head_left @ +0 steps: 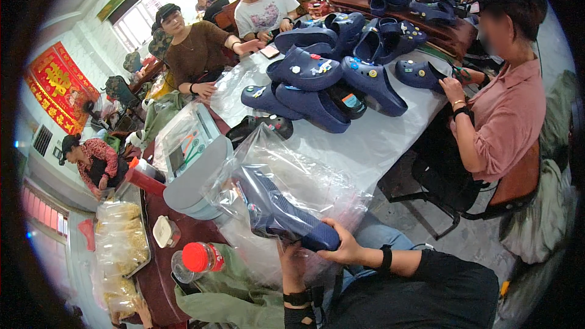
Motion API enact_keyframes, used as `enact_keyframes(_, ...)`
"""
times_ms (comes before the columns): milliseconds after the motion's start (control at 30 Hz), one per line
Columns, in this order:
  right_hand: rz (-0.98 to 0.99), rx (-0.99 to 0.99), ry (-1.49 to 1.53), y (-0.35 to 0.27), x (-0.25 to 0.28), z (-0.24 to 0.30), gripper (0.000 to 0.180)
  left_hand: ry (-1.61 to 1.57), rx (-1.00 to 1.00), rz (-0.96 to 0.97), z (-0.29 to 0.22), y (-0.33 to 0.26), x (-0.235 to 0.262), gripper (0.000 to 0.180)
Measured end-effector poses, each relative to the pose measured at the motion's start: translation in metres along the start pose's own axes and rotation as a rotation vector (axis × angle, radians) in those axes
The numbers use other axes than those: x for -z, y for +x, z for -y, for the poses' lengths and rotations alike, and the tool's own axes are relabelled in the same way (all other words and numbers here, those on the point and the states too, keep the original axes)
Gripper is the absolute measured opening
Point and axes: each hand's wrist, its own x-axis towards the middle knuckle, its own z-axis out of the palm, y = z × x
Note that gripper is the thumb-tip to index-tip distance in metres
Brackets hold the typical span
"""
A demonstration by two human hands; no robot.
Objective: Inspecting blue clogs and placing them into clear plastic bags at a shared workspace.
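Observation:
A pair of navy foam clogs (286,210), laid together, sits partly inside a clear plastic bag (329,183). My right hand (342,245) grips the near end of the pair, thumb on top. Just left of it, my left hand (294,263) is up against the underside of the clogs; its fingers are mostly hidden and somewhat blurred. Beyond the bag, a heap of navy clogs (311,70) with coloured charms covers the far part of the table.
A grey scale (195,167) with green-handled scissors (194,148) stands left of the bag. Nearer are a red-lidded jar (196,258) and green cloth (225,292). The white-covered table (365,140) extends away. A co-worker in pink (506,109) touches a clog at right; others sit opposite.

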Motion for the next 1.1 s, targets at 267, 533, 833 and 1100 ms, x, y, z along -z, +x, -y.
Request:
enact_keyframes(267, 0.216, 0.078, -0.094, 0.007, 0.009, -0.011, 0.101, 0.06, -0.048, 0.107, -0.007, 0.003, -0.012, 0.057)
enact_keyframes(533, 0.502, -0.017, -0.283, 0.027, 0.035, -0.018, 0.111, -0.097, 0.158, 0.001, 0.0, 0.009, -0.01, 0.05)
enact_keyframes(833, 0.644, -0.067, -0.335, 0.039, 0.048, -0.021, 0.099, -0.113, 0.136, 0.059, 0.003, 0.007, -0.009, 0.049)
enact_keyframes(1100, 0.532, -0.04, -0.522, 0.043, 0.046, -0.018, 0.096, 0.059, 0.05, 0.001, 0.012, 0.012, -0.001, 0.04)
